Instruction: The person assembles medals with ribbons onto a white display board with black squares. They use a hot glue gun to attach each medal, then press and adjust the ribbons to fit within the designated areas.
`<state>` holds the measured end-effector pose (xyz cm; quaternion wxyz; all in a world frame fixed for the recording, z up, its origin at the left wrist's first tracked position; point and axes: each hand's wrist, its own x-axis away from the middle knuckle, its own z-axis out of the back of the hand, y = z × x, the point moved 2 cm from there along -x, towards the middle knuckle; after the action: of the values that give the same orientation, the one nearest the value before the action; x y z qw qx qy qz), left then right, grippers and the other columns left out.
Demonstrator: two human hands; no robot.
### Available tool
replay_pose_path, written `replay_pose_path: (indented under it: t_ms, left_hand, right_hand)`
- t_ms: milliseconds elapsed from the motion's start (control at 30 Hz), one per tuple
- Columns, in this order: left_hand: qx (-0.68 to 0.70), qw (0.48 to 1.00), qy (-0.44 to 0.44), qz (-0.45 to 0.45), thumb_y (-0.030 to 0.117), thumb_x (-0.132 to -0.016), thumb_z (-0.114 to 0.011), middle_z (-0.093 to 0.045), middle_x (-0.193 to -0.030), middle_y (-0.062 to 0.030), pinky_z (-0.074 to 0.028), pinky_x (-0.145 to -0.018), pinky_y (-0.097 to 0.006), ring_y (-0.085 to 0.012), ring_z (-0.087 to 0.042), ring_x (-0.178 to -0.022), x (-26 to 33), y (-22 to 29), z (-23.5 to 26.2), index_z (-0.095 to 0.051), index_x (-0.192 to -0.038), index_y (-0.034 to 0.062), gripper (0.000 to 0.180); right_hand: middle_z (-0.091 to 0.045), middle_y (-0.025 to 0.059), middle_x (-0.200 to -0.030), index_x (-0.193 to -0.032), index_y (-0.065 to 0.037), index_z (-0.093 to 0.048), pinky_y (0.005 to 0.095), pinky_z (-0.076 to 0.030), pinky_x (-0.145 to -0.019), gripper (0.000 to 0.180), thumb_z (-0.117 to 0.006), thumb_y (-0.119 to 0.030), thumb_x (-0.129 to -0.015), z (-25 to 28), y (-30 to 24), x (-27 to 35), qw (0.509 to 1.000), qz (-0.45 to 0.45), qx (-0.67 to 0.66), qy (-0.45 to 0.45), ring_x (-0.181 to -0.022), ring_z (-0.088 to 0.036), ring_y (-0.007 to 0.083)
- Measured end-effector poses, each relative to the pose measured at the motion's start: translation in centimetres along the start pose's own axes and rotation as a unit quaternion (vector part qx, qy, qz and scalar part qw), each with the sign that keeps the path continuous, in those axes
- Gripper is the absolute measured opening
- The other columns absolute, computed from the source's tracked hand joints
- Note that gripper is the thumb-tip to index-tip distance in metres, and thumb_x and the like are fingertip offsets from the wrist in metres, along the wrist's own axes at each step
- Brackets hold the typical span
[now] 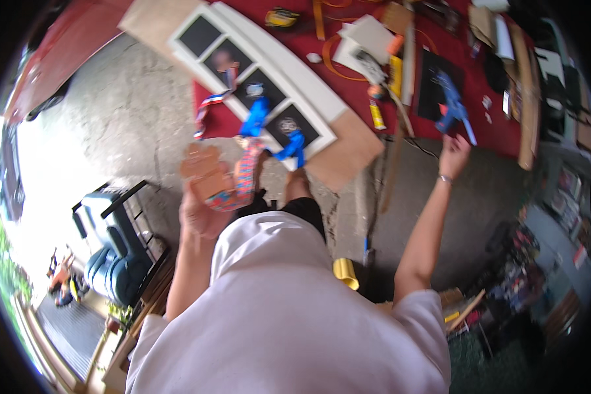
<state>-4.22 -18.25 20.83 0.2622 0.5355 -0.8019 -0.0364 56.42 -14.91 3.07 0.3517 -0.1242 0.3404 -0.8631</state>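
My left hand (200, 213) is raised in front of my chest and grips a small brown cardboard cut-out (203, 169) with a colourful patterned ribbon (244, 180) hanging from it. My right hand (453, 154) stretches out to the right, fingers apart and holding nothing, just below a blue glue gun (450, 100). The glue gun lies on a black sheet (433, 79) on a red cloth (492, 128). A long white picture frame (289, 75) with several dark openings lies ahead on a cardboard sheet (348, 154), with blue ribbons (256, 115) draped over it.
The red cloth carries a yellow tape measure (281, 18), white papers (368, 36), orange strapping, a wooden strip (394, 151) and small tools. A yellow roll (346, 272) lies by my feet on the concrete floor (131, 118). A blue seat on a black frame (111, 249) stands at left.
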Motion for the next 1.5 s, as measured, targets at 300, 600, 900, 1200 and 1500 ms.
replay_pose_path:
  t_ms: [300,600,900,1200,1500]
  left_hand:
    - [-0.081,0.995,-0.051,-0.005,0.03,-0.087,-0.088,-0.061,-0.137,-0.0111,-0.052,-0.109,-0.046,-0.0277,-0.063,-0.127,-0.8,2.8,-3.1,-0.047,-0.147,0.0083,0.076]
    - [-0.12,0.978,-0.031,-0.165,0.01,-0.089,-0.084,-0.064,-0.134,-0.0113,-0.053,-0.107,-0.043,-0.0255,-0.065,-0.124,5.6,13.6,1.5,-0.045,-0.146,0.0054,0.069]
    - [-0.071,0.989,0.07,-0.113,0.005,-0.098,-0.073,-0.069,-0.118,-0.0149,-0.059,-0.094,-0.035,-0.0242,-0.071,-0.11,10.2,23.8,8.2,-0.043,-0.137,0.0013,0.05]
    - [-0.071,0.99,0.116,-0.03,0.004,-0.099,-0.071,-0.07,-0.115,-0.019,-0.065,-0.089,-0.033,-0.0249,-0.075,-0.102,3.7,28.4,11.1,-0.042,-0.132,-0.0009,0.044]
    - [-0.102,0.972,0.162,0.133,0.008,-0.098,-0.074,-0.069,-0.109,-0.0148,-0.063,-0.089,-0.037,-0.0249,-0.073,-0.098,-10.9,30.9,13.8,-0.044,-0.123,0.0027,0.039]
  right_hand:
    - [-0.065,0.02,-0.123,-0.127,-0.001,-0.05,0.0457,-0.05,-0.103,0.068,-0.078,-0.052,-0.092,-0.5,-32.4,29.6,0.89,0.266,-0.292,-0.226,-0.116,-0.064,0.0317]
    - [-0.066,0.0132,-0.109,-0.119,-0.003,-0.057,0.0409,-0.055,-0.085,0.044,-0.085,-0.006,-0.086,-6.1,-47.1,44.9,0.852,0.422,-0.269,-0.152,-0.099,-0.068,0.0308]
    - [-0.065,0.0115,-0.101,-0.115,-0.006,-0.065,0.0387,-0.056,-0.061,0.039,-0.084,-0.006,-0.081,-12.1,-53.4,54.5,0.855,0.472,-0.167,-0.134,-0.081,-0.069,0.0302]
    - [-0.068,0.0101,-0.094,-0.107,-0.005,-0.067,0.0407,-0.055,-0.063,0.026,-0.08,-0.002,-0.084,-18.7,-56.2,52.9,0.89,0.432,-0.109,-0.094,-0.079,-0.07,0.0302]
    - [-0.069,0.0137,-0.102,-0.108,-0.004,-0.066,0.0429,-0.056,-0.069,0.019,-0.073,-0.006,-0.091,-28.8,-57.4,45.9,0.957,0.257,-0.056,-0.125,-0.087,-0.071,0.0351]
